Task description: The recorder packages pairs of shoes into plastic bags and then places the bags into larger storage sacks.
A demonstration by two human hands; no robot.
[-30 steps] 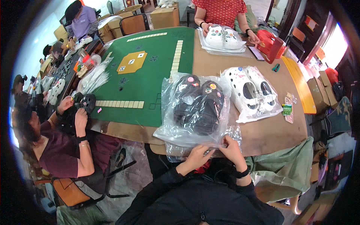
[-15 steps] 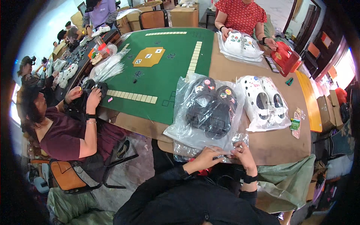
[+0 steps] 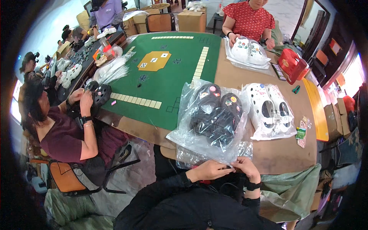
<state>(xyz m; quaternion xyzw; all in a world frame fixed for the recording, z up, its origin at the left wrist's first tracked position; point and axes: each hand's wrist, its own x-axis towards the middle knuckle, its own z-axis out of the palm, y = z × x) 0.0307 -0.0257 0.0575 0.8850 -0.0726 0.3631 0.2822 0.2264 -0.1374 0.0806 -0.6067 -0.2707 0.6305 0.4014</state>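
A clear plastic bag (image 3: 193, 140) holding a pair of black clogs (image 3: 215, 112) with coloured charms lies on the brown table (image 3: 283, 153) in front of me. My left hand (image 3: 210, 169) and my right hand (image 3: 245, 168) meet at the bag's near open edge and pinch the plastic there, fingers closed on it. Both sleeves are black, and a dark watch sits on my right wrist.
A bagged pair of white clogs (image 3: 268, 109) lies right of the black pair. A green game mat (image 3: 168, 73) with rows of tiles covers the table's left. A person in maroon (image 3: 65, 130) holds a black clog at left. A person in red (image 3: 249, 19) handles bagged white clogs opposite.
My view has shifted, so the table sits further right in the picture. My hands stay together at the bag's near edge. The person at left still works on a black clog.
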